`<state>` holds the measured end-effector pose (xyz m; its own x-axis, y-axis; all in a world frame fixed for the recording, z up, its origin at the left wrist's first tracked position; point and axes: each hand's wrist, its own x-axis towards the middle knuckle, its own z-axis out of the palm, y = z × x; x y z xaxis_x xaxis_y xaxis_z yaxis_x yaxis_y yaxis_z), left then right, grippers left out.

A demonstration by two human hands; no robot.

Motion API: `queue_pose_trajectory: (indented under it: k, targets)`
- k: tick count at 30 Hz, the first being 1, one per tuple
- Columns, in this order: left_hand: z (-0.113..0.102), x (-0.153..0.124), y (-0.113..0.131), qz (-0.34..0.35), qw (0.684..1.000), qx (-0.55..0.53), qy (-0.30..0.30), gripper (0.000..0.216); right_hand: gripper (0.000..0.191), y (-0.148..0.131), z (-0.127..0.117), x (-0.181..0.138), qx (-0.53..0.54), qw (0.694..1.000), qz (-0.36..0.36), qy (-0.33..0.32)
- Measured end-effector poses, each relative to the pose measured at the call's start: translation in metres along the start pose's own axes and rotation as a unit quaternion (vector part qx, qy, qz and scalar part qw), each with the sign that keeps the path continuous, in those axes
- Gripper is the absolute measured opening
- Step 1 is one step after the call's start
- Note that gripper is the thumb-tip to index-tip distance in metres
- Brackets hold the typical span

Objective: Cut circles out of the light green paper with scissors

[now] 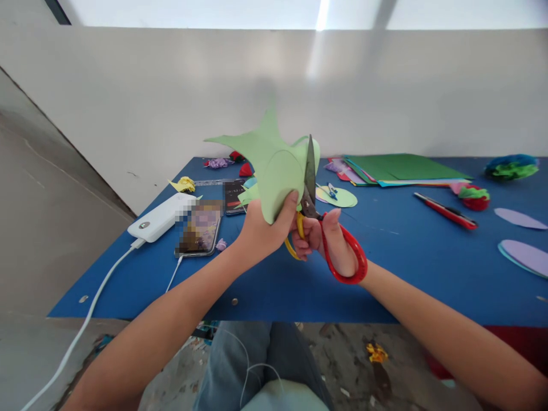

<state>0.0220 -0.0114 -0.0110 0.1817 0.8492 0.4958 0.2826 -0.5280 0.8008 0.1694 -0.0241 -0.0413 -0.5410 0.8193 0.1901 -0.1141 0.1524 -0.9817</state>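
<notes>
A light green sheet of paper (274,165), cut to a jagged outline with a curved line drawn on it, is pinched in my left hand (268,228). My right hand (327,237) grips a pair of scissors (311,171) with one red and one yellow handle loop, the thumb through the red one. The scissor blades point upward at the right edge of the paper, and part of the paper hides how far they are apart. Both hands are raised above the front of the blue table (385,274).
On the left lie a white power bank (160,217) with a cable and a phone (200,228). Coloured paper sheets (406,168) are stacked behind, with a red cutter knife (447,212), paper ovals (524,257) and a blue-green paper flower (511,166) to the right.
</notes>
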Motion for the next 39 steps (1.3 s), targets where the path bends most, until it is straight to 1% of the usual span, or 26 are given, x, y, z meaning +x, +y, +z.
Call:
queue_pose_trajectory:
  k: [5, 10, 14, 19, 23, 27, 34, 39]
  targets:
    - [-0.003, 0.001, 0.007, -0.011, 1.000, -0.003, -0.015, 0.046, 0.085, 0.002, -0.001, 0.000, 0.005, 1.000, 0.020, 0.019]
    - [-0.007, 0.001, 0.016, -0.044, 0.998, 0.000, -0.040, 0.046, 0.084, 0.002, 0.000, 0.000, 0.014, 0.999, 0.024, 0.040]
    - [-0.008, 0.001, 0.018, -0.050, 0.998, -0.006, -0.041, 0.046, 0.081, 0.001, 0.000, 0.000, 0.019, 0.999, 0.018, 0.046]
    - [-0.008, 0.002, 0.019, -0.053, 0.998, -0.021, -0.035, 0.045, 0.081, -0.001, 0.001, 0.000, 0.015, 0.997, 0.026, 0.072]
    - [-0.010, 0.002, 0.022, -0.056, 0.997, -0.032, -0.038, 0.046, 0.083, -0.002, 0.001, 0.000, 0.024, 0.997, 0.023, 0.075]
    - [-0.014, 0.003, 0.025, -0.071, 0.995, -0.033, -0.064, 0.050, 0.083, -0.003, 0.002, 0.000, 0.032, 0.996, 0.026, 0.075]
    - [-0.019, 0.006, 0.024, -0.049, 0.995, -0.017, -0.090, 0.052, 0.082, -0.008, 0.003, -0.002, 0.026, 0.995, 0.040, 0.084]
    - [-0.022, 0.008, 0.022, -0.042, 0.993, -0.024, -0.107, 0.051, 0.077, -0.010, 0.005, -0.002, 0.021, 0.994, 0.046, 0.093]
